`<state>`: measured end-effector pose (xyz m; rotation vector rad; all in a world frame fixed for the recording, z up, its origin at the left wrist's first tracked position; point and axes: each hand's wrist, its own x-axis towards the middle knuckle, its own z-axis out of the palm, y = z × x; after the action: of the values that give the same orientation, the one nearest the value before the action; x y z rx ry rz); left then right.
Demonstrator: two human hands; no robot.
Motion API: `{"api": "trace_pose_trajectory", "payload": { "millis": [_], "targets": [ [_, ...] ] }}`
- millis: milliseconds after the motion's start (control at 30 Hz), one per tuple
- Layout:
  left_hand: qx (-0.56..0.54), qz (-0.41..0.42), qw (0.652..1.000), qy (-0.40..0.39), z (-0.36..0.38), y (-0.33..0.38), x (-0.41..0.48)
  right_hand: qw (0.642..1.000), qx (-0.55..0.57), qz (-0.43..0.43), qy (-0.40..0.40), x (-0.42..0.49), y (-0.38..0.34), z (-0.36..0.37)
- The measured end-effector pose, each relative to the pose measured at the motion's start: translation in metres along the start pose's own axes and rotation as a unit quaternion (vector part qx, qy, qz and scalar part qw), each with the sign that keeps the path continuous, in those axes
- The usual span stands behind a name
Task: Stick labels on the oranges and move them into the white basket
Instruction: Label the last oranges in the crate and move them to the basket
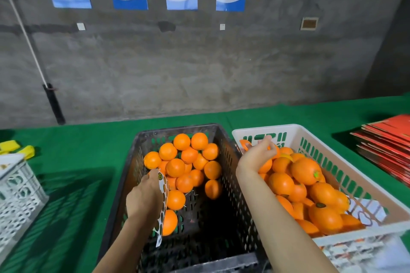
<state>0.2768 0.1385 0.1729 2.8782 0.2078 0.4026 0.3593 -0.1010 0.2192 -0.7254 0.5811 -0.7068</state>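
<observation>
A black crate [177, 127] at the centre of the green table holds a pile of oranges [175, 167] at its far end; its near half is bare. My left hand [144, 195] grips a strip of round labels [163, 195] at the crate's left inner wall. To the right stands the white basket [266, 127], heaped with oranges [305, 170], some showing a sticker. My right hand [255, 157] reaches into the basket's far left corner, its fingers curled over an orange [244, 145] that shows on both sides of the hand.
A stack of flat red cartons [386, 139] lies at the right table edge. A white lattice crate [15, 190] stands at the left, with yellow items [26, 152] behind it. A concrete wall runs close behind the table [77, 150].
</observation>
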Motion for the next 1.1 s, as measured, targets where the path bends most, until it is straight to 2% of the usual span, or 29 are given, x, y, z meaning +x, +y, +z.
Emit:
{"api": "trace_pose_trajectory", "payload": {
  "millis": [133,233,267,333,400,467,533,633,833,1100],
  "targets": [
    [0.000,-0.001,1.000,0.009,0.000,0.001,0.000,0.996,-0.085,-0.016,-0.020,0.000,0.004,-0.001],
    [-0.009,0.006,1.000,0.023,0.001,0.001,0.001,0.963,-0.207,-0.142,-0.098,-0.013,0.018,-0.002],
    [-0.027,0.005,0.999,0.031,0.001,0.003,0.001,0.936,-0.259,-0.189,-0.144,-0.019,0.026,-0.005],
    [-0.105,-0.029,0.993,0.043,0.001,0.006,0.003,0.858,-0.364,-0.250,-0.261,-0.029,0.043,-0.011],
    [-0.221,-0.092,0.970,0.030,0.000,0.008,0.009,0.752,-0.452,-0.270,-0.397,-0.036,0.057,-0.016],
    [-0.329,-0.115,0.937,0.006,-0.002,0.008,0.014,0.646,-0.507,-0.273,-0.501,-0.042,0.069,-0.019],
    [-0.379,-0.133,0.915,-0.025,-0.003,0.006,0.015,0.597,-0.525,-0.273,-0.542,-0.047,0.077,-0.022],
    [-0.418,-0.169,0.890,-0.071,-0.006,0.004,0.015,0.573,-0.522,-0.286,-0.563,-0.053,0.082,-0.025],
    [-0.516,-0.188,0.828,-0.109,-0.008,0.002,0.018,0.540,-0.503,-0.327,-0.590,-0.061,0.084,-0.028],
    [-0.576,-0.253,0.769,-0.111,-0.003,0.000,0.021,0.566,-0.501,-0.289,-0.587,-0.066,0.082,-0.027]
  ]
}}
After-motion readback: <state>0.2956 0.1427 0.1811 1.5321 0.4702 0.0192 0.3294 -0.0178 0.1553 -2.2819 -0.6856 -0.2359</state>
